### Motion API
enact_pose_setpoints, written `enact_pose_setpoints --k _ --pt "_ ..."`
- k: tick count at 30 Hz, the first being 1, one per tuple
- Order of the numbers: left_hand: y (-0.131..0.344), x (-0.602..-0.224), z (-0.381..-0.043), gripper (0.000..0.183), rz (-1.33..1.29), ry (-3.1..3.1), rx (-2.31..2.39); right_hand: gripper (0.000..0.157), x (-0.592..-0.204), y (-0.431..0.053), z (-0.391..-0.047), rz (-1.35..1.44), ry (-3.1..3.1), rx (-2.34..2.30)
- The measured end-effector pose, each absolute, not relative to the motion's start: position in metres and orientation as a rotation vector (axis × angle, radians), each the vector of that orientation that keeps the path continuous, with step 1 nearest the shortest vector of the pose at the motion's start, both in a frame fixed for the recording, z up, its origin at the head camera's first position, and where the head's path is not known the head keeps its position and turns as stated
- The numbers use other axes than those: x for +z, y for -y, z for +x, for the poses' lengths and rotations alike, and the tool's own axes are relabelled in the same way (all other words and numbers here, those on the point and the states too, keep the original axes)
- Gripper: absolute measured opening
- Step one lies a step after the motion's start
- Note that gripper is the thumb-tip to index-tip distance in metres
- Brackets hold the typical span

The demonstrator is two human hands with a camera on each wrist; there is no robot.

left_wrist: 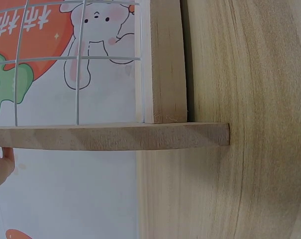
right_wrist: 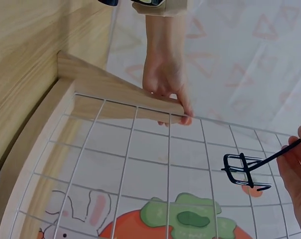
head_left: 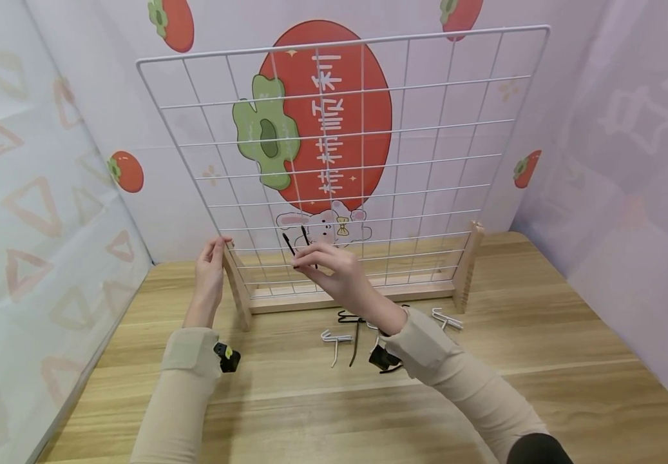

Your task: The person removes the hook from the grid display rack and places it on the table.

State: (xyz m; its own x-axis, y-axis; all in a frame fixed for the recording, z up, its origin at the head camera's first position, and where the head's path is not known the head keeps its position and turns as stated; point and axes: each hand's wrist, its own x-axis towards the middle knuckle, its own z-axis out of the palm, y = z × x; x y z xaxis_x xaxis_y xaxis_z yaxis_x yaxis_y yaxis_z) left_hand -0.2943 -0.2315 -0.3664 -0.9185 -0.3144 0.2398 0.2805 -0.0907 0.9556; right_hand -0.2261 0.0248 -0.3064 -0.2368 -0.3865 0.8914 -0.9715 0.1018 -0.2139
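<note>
My left hand (head_left: 210, 274) grips the upper end of the left wooden upright (head_left: 237, 283), thumb and fingers on either side, as the right wrist view shows. A white wire grid panel (head_left: 362, 43) stands in this wooden stand, leaning back. My right hand (head_left: 336, 267) pinches the stem of a black metal hook (right_wrist: 247, 168) in front of the grid's lower left part. The hook's double-prong bracket points toward the wires and overlaps them in the right wrist view. In the left wrist view only the fingertips (left_wrist: 1, 167) of my left hand appear behind the upright.
Loose hooks lie on the wooden table (head_left: 287, 412) before the stand: a white hook (head_left: 336, 338), a black hook (head_left: 357, 341) and another white hook (head_left: 446, 318). My right forearm partly hides others. A printed cloth backdrop (head_left: 455, 193) rises behind the grid.
</note>
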Motion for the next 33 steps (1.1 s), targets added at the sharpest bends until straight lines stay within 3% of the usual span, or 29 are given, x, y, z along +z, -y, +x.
enact_pose_setpoints --k 33 --pt "0.231 -0.367 -0.295 0.013 0.03 1.776 -2.063 0.015 -0.348 -0.02 -0.22 1.373 1.997 1.247"
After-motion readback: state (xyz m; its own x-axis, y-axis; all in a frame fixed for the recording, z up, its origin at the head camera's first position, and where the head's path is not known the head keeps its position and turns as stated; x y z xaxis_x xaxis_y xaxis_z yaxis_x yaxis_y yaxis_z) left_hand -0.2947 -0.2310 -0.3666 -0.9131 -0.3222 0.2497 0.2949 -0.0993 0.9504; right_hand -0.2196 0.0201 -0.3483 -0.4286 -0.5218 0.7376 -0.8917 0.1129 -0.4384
